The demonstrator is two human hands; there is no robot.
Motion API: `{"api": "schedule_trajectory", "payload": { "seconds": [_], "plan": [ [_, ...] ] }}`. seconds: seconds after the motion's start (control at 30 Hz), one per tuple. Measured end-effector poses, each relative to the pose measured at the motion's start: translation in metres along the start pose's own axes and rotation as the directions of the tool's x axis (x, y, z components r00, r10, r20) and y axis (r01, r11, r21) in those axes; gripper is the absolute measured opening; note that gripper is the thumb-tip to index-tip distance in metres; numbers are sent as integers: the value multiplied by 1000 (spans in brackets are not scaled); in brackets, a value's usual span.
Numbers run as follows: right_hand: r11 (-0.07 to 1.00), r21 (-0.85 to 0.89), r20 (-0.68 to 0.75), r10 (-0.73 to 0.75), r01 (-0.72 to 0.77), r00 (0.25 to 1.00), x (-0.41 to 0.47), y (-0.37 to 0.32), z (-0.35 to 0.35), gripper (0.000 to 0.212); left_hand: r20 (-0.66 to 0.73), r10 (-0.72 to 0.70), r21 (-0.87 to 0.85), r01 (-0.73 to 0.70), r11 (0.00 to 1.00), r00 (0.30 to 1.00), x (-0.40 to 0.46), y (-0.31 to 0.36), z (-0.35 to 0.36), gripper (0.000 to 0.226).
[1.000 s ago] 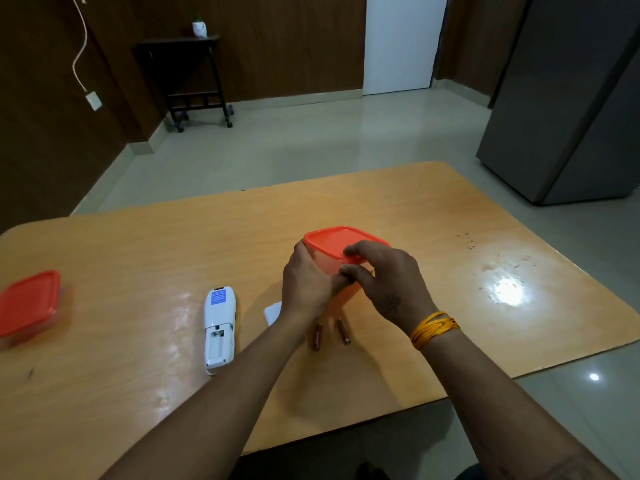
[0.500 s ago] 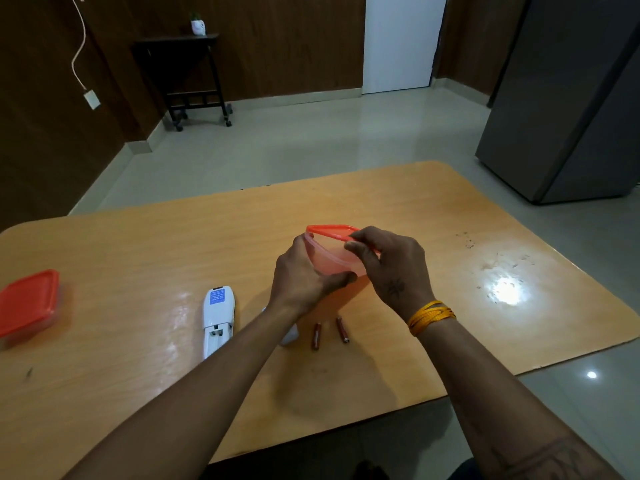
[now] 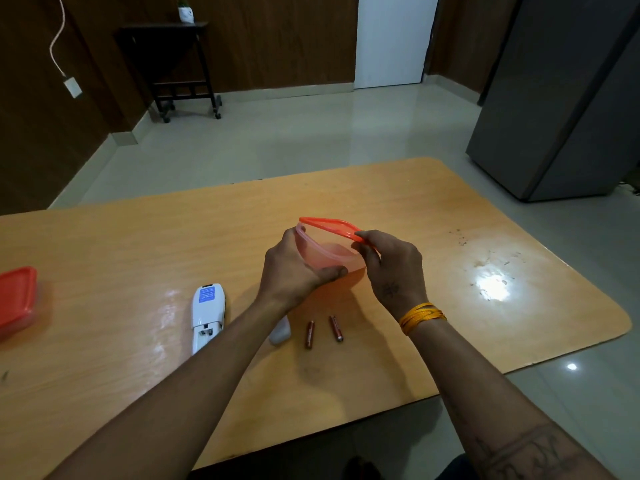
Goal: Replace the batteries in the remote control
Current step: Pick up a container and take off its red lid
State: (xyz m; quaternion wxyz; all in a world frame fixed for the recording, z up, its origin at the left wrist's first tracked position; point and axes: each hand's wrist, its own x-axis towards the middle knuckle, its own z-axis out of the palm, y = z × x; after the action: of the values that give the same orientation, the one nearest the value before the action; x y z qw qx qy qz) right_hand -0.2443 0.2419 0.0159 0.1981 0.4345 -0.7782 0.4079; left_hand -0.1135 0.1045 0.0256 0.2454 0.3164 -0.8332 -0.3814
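The left hand (image 3: 294, 271) is curled round a clear plastic tub (image 3: 325, 252), held above the surface (image 3: 138, 237). The right hand (image 3: 391, 268) pinches the tub's orange lid (image 3: 329, 226), peeled up at the near side. The white remote (image 3: 207, 317) lies face down left of the tub, its battery bay uncovered. Two batteries (image 3: 323, 331) lie just below the tub, the white cover (image 3: 281, 332) beside them. Far left of the remote sits another orange-lidded tub (image 3: 15, 301). A grey fridge (image 3: 561, 98) stands beyond.

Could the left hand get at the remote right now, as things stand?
Probably not yet: the left hand grips the container. The remote lies unobstructed on the table, left of that forearm.
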Motion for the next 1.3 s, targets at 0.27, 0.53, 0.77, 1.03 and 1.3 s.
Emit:
{"api": "schedule_trajectory", "payload": {
  "seconds": [0.27, 0.53, 0.77, 1.03, 1.3],
  "plan": [
    [961, 126, -189, 267, -246, 945, 7, 8, -4, 23, 0, -36, -35, 36, 999, 999, -7, -4, 1, 105],
    [829, 209, -322, 560, -519, 764, 0, 27, -28, 29, -35, -243, -43, 241, 969, 969, -5, -1, 5, 100],
    [725, 134, -83, 688, -676, 721, -10, 48, -32, 37, -68, -356, -32, 355, 934, 932, -6, 8, 9, 87],
    [710, -74, 74, 704, -700, 706, -21, 46, -33, 40, -103, -289, -14, 289, 957, 952, -30, 14, 1, 98],
    [823, -188, 118, 561, -537, 819, -26, 14, -41, 34, -94, -162, 193, 177, 965, 982, -69, 14, -17, 40]
  ]
}}
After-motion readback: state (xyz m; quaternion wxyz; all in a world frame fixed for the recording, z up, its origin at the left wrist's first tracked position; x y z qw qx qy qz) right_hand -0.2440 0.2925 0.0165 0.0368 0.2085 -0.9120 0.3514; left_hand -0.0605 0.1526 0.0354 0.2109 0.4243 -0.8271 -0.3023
